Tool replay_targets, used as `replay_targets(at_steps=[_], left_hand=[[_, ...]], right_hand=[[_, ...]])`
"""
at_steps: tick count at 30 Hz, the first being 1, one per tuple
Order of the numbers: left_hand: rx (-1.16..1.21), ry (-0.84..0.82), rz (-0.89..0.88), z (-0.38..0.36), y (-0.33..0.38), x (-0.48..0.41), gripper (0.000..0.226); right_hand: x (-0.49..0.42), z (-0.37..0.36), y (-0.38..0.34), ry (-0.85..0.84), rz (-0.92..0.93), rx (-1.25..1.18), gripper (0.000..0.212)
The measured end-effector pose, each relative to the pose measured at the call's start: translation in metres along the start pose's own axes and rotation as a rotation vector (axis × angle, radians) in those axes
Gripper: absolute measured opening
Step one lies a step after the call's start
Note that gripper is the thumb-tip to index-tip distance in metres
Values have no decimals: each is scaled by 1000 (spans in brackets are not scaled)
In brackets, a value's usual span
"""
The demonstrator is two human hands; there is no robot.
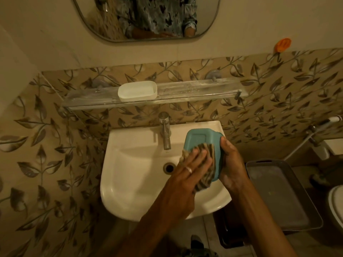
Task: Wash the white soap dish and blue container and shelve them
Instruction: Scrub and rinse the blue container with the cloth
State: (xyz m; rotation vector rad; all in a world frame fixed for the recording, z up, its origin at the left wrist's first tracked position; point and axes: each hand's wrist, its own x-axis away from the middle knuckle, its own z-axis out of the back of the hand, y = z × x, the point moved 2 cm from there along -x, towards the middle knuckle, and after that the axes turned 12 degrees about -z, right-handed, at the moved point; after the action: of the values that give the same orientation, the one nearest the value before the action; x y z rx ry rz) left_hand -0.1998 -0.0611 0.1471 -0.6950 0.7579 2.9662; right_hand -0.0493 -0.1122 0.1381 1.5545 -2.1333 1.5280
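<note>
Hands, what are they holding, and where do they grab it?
Right hand grips the blue container by its right edge; left hand presses a striped cloth against it.

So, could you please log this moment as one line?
left hand: presses striped cloth on blue container | right hand: grips it over sink | white soap dish: on glass shelf

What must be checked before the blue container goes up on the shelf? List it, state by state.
1. The right hand grips the blue plastic container: ok.
2. The left hand presses the striped cloth on its underside: ok.
3. Container wiped clean: cannot tell.
4. The white oval soap dish sits on the glass wall shelf: ok.
5. Shelf space right of the dish: ok.
6. The chrome tap not running: ok.
</note>
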Motion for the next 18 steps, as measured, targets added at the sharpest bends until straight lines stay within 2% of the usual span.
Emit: replay_targets(at_steps=[6,10,13,15,18], left_hand=[[-42,3,-33,3,-12,-2,77],[67,77,150,20,-32,-32,78],[203,161,279,28,-36,-31,72],[206,139,277,20,-24,-17,69],[86,108,186,5,6,1,67]], right_hand=[[1,1,20,-10,-55,10,48],[2,-3,17,-22,-34,-16,43],[4,-4,6,1,-7,-54,51],[3,-4,-3,32,28,-74,51],[1,-4,-9,57,60,-55,47]])
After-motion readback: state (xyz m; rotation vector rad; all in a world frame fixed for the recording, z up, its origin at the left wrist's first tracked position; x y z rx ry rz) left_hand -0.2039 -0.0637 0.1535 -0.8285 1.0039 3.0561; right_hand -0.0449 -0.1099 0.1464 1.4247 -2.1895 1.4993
